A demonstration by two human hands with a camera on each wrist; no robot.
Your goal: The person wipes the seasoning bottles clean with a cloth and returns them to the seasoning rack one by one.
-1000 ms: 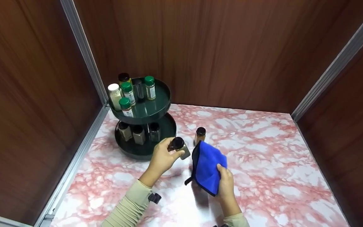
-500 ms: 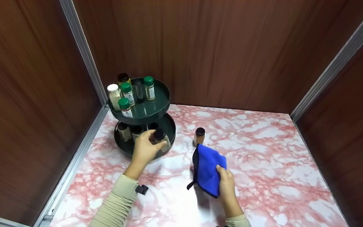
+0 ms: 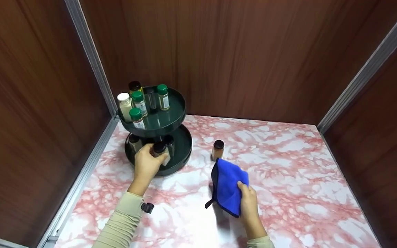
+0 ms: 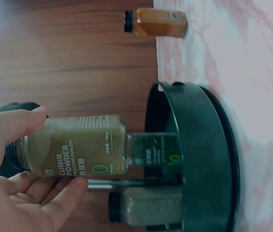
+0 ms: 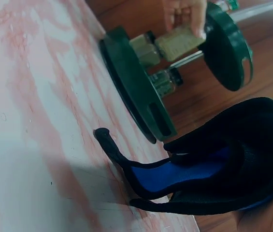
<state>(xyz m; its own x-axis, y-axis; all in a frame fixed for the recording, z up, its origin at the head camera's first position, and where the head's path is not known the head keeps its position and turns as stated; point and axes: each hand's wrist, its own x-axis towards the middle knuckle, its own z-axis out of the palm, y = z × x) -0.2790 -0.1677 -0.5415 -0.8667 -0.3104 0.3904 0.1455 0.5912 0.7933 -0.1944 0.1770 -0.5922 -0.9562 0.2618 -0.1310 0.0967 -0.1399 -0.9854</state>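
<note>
My left hand grips a black-capped spice jar labelled cumin powder, thumb on one side and fingers on the other. The jar is over the lower tier of a dark green two-tier rack, its base above the tier's rim in the left wrist view. Other dark-capped jars stand on that tier, including a greenish jar close by the held one and a pale jar. My right hand pinches a folded blue cloth with black edging and a small loop, above the table.
An orange-brown spice jar with a black cap stands on the pink marbled table. On the upper tier are several bottles, some green-capped and one white-capped bottle. Brown wood-look panels enclose the back and sides.
My left hand has carried the cumin jar leftward from near the cloth to over the rack's lower tier. The right hand with the cloth has hardly moved.
</note>
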